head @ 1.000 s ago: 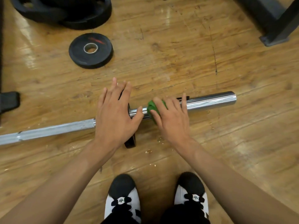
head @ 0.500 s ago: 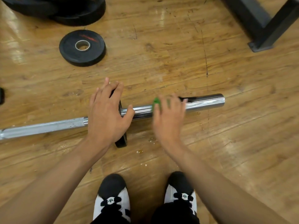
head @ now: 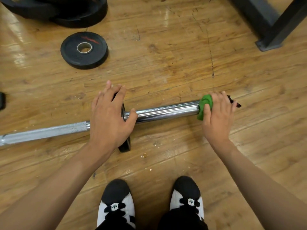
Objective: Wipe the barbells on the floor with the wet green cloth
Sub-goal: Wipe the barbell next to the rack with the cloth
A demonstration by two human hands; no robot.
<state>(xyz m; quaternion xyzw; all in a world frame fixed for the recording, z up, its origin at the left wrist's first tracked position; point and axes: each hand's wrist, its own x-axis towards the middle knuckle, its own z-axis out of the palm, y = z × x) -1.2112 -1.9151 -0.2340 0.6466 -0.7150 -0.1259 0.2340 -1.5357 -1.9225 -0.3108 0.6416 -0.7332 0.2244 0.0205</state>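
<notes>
On the wooden gym floor (head: 166,63), the right hand (head: 217,117), gripping the wet green cloth (head: 205,103), has slid out to the tip of the chrome steel barbell (head: 166,112). The left hand (head: 108,117), fingers flat, steadies the small black collar plate (head: 125,146). That sleeve looks wiped; bare floor lies beyond, with the loose black weight plate (head: 83,50) and dark metal frame (head: 274,30) well apart.

Bare floor (head: 174,67) beyond; loose plate (head: 84,50) (far-left) obstructs.

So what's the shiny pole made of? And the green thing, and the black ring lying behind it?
The barbell looks like metal: its thick end is mirror-shiny, probably chrome, its thin part dull grey and rough. The green cloth is soft fabric; it bunches and wrinkles. The black plate looks like matte rubber, with a metal ring in its hole.
</notes>
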